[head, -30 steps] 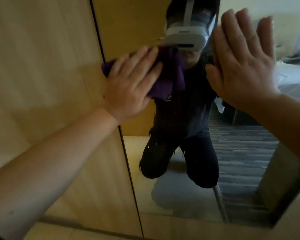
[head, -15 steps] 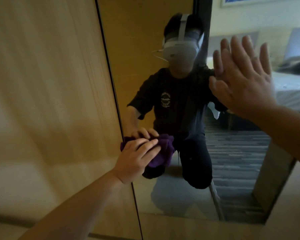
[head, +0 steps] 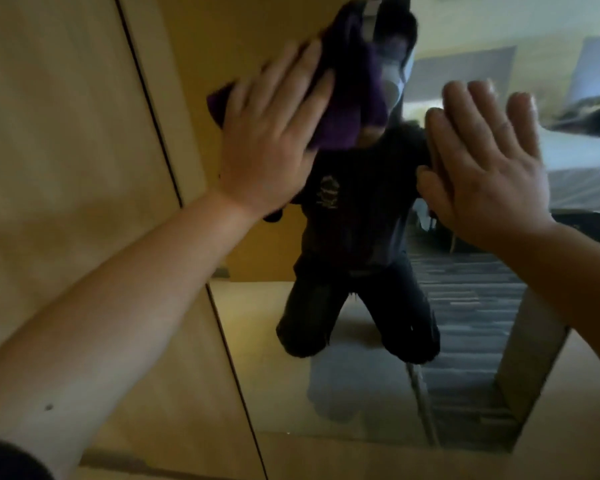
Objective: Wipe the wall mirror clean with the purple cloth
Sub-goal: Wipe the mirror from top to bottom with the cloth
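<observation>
The wall mirror (head: 264,341) fills the middle and right of the view and reflects a kneeling person in dark clothes. My left hand (head: 274,133) presses the bunched purple cloth (head: 354,98) flat against the upper part of the glass, fingers straight and spread. My right hand (head: 482,168) lies flat on the mirror to the right, fingers straight, holding nothing. The image is blurred by motion.
A light wooden wall panel (head: 66,150) runs along the mirror's left edge, with a dark seam (head: 146,98) between them. A wooden strip (head: 361,459) borders the mirror below. The glass reflects a bed (head: 582,161) and striped carpet (head: 465,292).
My left hand has swept the purple cloth from low on the mirror up to its upper part. My right hand has stayed flat on the glass.
</observation>
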`<state>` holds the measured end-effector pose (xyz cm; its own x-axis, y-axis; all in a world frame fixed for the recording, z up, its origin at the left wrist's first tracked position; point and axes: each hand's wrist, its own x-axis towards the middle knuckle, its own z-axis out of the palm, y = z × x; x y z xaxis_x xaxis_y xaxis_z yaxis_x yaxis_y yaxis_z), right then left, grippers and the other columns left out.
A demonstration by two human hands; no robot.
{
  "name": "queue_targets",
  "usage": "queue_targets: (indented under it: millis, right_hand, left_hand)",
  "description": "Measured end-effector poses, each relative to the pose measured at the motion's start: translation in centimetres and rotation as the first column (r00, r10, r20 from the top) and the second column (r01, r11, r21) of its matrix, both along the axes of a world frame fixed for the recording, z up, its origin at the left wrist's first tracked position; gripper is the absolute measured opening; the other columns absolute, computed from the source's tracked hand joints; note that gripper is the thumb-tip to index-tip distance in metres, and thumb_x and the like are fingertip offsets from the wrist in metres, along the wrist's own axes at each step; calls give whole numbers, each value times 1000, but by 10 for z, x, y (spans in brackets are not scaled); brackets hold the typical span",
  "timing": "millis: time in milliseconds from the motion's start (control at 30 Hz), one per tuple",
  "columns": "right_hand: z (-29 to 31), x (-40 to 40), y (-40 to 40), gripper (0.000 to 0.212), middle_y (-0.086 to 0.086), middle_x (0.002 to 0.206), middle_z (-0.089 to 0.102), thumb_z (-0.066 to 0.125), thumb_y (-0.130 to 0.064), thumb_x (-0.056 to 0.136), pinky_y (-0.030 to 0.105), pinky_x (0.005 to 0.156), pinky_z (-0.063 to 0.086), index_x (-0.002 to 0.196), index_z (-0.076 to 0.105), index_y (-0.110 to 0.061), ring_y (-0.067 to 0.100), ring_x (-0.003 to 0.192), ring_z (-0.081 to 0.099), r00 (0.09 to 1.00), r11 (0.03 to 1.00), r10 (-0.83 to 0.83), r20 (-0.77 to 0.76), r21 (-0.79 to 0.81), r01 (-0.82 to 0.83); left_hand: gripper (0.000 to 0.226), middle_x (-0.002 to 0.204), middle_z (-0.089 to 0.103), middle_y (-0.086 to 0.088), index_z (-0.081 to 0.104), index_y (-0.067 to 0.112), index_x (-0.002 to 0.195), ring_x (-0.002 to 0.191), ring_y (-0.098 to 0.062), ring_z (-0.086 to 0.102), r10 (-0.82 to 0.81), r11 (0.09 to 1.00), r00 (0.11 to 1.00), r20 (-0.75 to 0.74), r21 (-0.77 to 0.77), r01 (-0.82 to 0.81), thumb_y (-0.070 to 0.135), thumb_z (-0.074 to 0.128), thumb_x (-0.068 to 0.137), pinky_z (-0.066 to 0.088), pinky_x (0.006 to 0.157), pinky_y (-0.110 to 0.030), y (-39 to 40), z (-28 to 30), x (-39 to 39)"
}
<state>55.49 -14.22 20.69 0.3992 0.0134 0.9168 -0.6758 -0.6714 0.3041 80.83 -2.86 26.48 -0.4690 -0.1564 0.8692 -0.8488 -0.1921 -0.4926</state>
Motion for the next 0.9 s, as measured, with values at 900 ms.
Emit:
queue_targets:
  millis: [900]
  right_hand:
    - [-14,-77,-26,62,18,163,15,29,-41,105,58,122,5,154,28,-3,33,153,6,993,989,-116,-26,94,118]
  left_hand:
    - [45,141,55,-13,61,13,133,129,-33,49,-118,993,986,-116,7,119,9,60,89,41,102,-44,-22,52,-75]
